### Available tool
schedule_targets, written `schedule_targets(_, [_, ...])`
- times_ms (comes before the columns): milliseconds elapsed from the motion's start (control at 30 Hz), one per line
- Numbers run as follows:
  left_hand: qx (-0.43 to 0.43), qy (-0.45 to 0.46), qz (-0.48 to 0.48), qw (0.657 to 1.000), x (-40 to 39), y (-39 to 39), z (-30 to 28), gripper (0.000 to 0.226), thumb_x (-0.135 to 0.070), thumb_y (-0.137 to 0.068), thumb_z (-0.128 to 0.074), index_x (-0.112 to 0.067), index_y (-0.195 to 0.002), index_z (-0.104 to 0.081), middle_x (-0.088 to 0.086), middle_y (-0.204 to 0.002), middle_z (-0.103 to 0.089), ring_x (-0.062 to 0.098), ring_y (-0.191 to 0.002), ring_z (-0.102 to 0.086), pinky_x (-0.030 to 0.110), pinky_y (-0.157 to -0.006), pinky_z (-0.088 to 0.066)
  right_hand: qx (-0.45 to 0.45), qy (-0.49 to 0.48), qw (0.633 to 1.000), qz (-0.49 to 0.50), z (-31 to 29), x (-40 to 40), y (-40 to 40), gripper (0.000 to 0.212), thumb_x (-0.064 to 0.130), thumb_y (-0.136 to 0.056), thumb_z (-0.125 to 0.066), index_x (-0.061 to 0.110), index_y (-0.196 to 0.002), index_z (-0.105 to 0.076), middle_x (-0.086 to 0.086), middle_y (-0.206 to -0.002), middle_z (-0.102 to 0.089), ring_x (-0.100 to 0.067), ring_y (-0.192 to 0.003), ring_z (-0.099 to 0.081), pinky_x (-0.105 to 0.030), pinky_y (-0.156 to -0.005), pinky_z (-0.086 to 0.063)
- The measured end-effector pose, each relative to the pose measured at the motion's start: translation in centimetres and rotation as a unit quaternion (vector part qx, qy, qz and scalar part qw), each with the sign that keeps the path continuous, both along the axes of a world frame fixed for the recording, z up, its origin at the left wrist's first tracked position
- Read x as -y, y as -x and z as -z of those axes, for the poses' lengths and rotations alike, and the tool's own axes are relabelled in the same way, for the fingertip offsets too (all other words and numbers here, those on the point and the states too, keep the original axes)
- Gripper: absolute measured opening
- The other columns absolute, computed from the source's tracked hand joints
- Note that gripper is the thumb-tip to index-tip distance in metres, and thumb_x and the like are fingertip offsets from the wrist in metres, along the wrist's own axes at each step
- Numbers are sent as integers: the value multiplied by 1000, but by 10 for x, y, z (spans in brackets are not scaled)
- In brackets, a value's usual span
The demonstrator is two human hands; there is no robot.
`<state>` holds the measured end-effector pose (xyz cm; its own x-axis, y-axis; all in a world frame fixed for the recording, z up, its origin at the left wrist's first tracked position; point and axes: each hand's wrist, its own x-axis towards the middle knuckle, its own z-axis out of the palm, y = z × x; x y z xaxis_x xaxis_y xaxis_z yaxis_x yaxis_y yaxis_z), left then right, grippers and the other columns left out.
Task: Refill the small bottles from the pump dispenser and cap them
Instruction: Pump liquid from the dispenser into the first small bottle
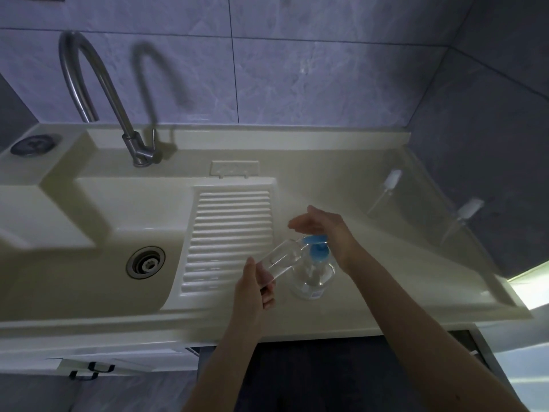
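The left hand point(255, 288) is gripping a clear small bottle point(282, 260), its fingers point(267, 295) curled round the base and tilting the open mouth up against the blue spout of the pump dispenser point(313, 269). The right hand point(319, 224) is lying flat on the blue pump head, fingers point(300, 224) straight and holding nothing, palm pressing down. The dispenser is standing on the bench point(371, 301), directly under those straight fingers and just right of the curled ones.

The likeliest slip, as I judge it, is the bottle mouth drifting off the spout as the pump is pushed, so liquid is running down the outside or onto the bench. A hard push could also rock the dispenser, since neither hand is steadying its body. The bottle is slanting steeply, so it could spill back once it is fuller.

Two more small bottles point(386, 188) point(463, 218) with white tops are lying far to the right of the pressing fingers, out of the way. The ribbed drainboard point(228, 233) and sink point(89, 263) are lying left of the gripping fingers, the tap point(98, 84) beyond. Nothing is blocking either hand.
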<state>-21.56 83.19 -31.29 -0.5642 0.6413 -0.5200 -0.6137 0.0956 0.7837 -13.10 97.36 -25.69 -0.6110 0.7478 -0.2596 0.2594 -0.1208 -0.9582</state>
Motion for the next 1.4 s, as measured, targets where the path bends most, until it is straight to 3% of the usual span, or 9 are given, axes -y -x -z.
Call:
schedule_targets(100, [5,-4,-3,1000,0,-1,0,49,-36,-101,-32,-11,-60,-43,3,-51,-42,9,-36,-27,20,-40,-21,-94,-57,992,65,25,16,-10,56,49,-86,-47,0,-88,-74,-17,-90,-72,-25,-74,-64,-24,-64,-45])
schedule_targets(200, [16,-3,-10,1000,-1,-2,-1,49,-36,-101,-33,-12,-59,-43,3,-50,-42,9,-35,-26,20,-40,-20,-102,-101,984,110,44,24,-12,60,62,-81,-43,12,-75,-76,-32,-76,-64,-32,-63,-57,-30,-64,-41])
schedule_targets(367, [23,1,-15,1000,-1,-3,-2,50,-37,-101,-33,-13,-58,-43,2,-49,-43,9,-35,-26,19,-42,-19,-68,-144,974,161,51,33,-7,56,70,-78,-33,30,-66,-70,-20,-59,-51,-17,-55,-48,-24,-56,-38])
schedule_targets(500, [22,8,-5,1000,-3,-5,-2,50,-37,-101,-32,-13,-58,-43,2,-50,-43,9,-36,-26,20,-42,-19,-45,-149,969,190,62,30,-4,98,86,-71,-29,-6,-72,-66,-32,-66,-55,-27,-57,-49,-39,-57,-40])
schedule_targets(667, [17,21,-9,1000,-1,-1,0,49,-36,-100,-33,-12,-58,-42,1,-48,-41,8,-35,-25,19,-39,-19,-31,-201,960,193,66,29,-2,49,52,-82,-27,33,-60,-66,-1,-62,-66,-32,-65,-62,-49,-64,-51])
schedule_targets(1067, [-15,14,12,1000,-1,5,-6,49,-34,-101,-31,-13,-57,-40,0,-48,-42,8,-34,-25,18,-38,-20,20,-213,962,169,52,32,-2,70,79,-72,-15,34,-42,-60,12,-39,-49,-12,-47,-42,-29,-58,-33])
schedule_targets(1200, [-14,19,20,1000,-1,6,-7,50,-35,-101,-32,-12,-57,-40,0,-47,-42,8,-33,-24,17,-40,-20,2,-206,963,173,56,29,-2,66,69,-76,-23,23,-49,-62,6,-47,-55,-25,-53,-51,-41,-61,-42])
schedule_targets(1267, [-10,21,22,999,-2,6,-5,49,-37,-100,-32,-12,-59,-40,0,-47,-42,8,-33,-24,17,-40,-19,-18,-200,963,178,59,27,-2,57,63,-78,-27,30,-51,-65,1,-55,-61,-35,-62,-58,-45,-64,-47])
schedule_targets(1400, [-8,25,22,999,-1,7,-1,49,-38,-101,-32,-11,-60,-40,0,-46,-41,7,-33,-24,17,-38,-19,-44,-230,957,173,62,27,-1,45,47,-79,-27,35,-53,-62,8,-52,-61,-29,-58,-58,-43,-57,-47])
